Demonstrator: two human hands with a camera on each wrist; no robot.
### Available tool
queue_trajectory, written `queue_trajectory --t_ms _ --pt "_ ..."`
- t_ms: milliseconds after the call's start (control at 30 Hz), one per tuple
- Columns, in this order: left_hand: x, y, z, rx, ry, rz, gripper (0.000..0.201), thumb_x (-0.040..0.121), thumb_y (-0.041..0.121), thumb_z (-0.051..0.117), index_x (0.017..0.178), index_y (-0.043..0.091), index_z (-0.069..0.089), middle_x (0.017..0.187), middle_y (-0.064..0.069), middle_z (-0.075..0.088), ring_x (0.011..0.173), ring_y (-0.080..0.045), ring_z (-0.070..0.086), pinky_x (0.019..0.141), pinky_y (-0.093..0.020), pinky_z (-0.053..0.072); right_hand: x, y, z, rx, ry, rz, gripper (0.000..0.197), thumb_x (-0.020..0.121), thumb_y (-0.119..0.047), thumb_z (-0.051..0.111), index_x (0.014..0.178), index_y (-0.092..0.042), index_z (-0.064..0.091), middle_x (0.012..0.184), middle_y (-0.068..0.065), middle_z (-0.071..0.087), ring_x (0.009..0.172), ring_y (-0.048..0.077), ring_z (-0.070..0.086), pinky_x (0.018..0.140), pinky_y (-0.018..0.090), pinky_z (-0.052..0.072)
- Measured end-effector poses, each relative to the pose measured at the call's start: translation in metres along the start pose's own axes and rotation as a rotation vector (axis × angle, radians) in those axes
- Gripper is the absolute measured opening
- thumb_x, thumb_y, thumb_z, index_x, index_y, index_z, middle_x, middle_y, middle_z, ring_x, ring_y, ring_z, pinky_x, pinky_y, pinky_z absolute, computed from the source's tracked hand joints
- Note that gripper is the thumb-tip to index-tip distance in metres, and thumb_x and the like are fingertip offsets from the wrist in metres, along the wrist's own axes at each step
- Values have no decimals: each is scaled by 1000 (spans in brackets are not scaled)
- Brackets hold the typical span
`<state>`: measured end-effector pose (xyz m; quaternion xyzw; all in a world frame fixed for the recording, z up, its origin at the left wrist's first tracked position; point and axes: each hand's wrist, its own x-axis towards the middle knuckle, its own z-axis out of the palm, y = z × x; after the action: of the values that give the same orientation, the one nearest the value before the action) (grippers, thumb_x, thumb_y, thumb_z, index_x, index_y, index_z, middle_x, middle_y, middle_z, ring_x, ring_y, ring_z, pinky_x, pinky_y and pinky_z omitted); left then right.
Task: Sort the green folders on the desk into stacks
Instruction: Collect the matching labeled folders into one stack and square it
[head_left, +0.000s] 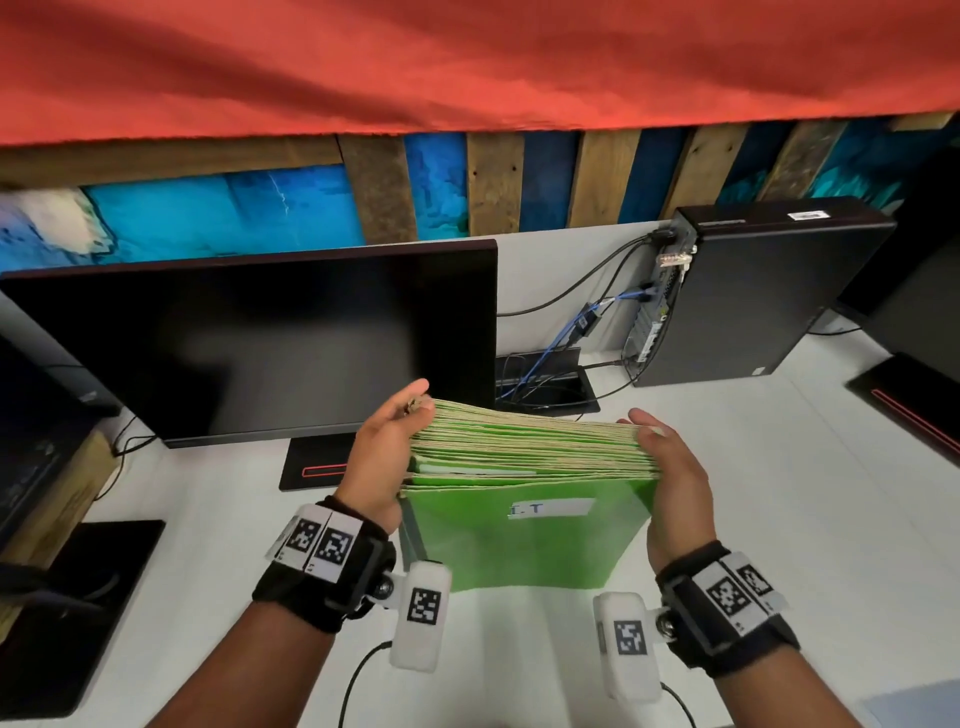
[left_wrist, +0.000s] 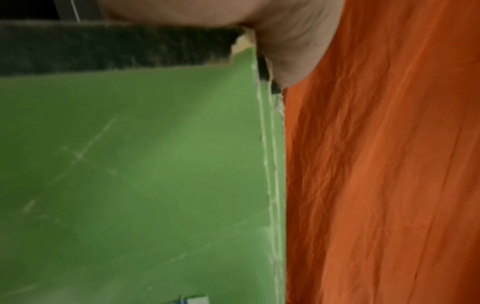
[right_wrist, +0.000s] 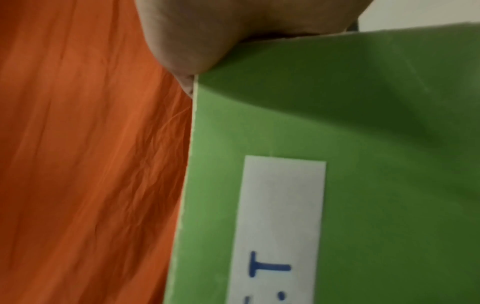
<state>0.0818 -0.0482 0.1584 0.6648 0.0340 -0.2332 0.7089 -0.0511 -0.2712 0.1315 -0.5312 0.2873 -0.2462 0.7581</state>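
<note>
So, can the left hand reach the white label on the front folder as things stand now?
Probably not at once: the left hand grips the side of the folder bundle. The white label itself lies uncovered.

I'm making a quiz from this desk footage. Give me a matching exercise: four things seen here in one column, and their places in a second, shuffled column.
Things:
1. green folders
2. monitor
3. computer tower
4. white label

Places:
A. at the back right of the desk, cables plugged in
B. on the front folder's cover
C. held upright between the left hand and right hand
D. behind the left hand, screen dark

Pairs: 1-C, 2-D, 3-A, 4-B
</note>
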Motion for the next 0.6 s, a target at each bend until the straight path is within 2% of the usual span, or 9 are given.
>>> queue_trajectory --t_ms 133,233,300,367,467,533,600 --pt "0 -1 -3 1 -61 -35 34 89 26 58 120 41 61 125 3 65 116 -22 61 105 -47 42 0 3 -4 -117 -5 -175 29 89 -8 50 95 -23 74 106 6 73 104 27 65 94 40 49" --pt "-7 -5 0 155 -8 112 33 92 28 54 121 41 60 132 10 59 119 -12 55 104 -37 43 -2 6 -1 -238 24 -327 36 85 -9 45 90 -29 75 95 -7 74 94 12 65 88 28 49" --pt "-15 -5 4 238 93 260 31 96 24 50 123 35 61 128 13 61 116 -7 56 103 -31 45 -1 6 0 -263 24 -339 41 85 -9 45 85 -36 75 90 -12 74 88 8 64 84 24 50" --pt "-23 -3 5 317 98 352 33 93 34 54 125 31 60 128 15 60 120 0 53 110 -32 39 3 7 -1 -287 20 -330 45 88 -5 45 85 -38 75 91 -12 74 91 12 65 87 31 52" --pt "-33 -6 2 388 -47 317 67 73 63 63 134 41 47 143 18 44 132 2 38 112 -31 32 5 7 -2 -294 29 -325 43 90 -4 46 90 -36 75 94 -8 74 95 18 66 91 43 52" --pt "-34 -11 -2 476 -47 321 83 63 63 71 137 43 41 140 19 46 130 1 41 109 -30 35 3 8 -3 -254 30 -291 38 91 -6 48 96 -34 74 93 -5 73 94 22 66 92 47 51" --pt "-31 -11 -3 440 -23 349 84 60 54 75 136 41 42 133 19 52 124 3 47 108 -29 38 2 12 -5 -177 9 -218 27 89 -18 53 104 -32 71 96 3 72 98 32 65 94 53 49"
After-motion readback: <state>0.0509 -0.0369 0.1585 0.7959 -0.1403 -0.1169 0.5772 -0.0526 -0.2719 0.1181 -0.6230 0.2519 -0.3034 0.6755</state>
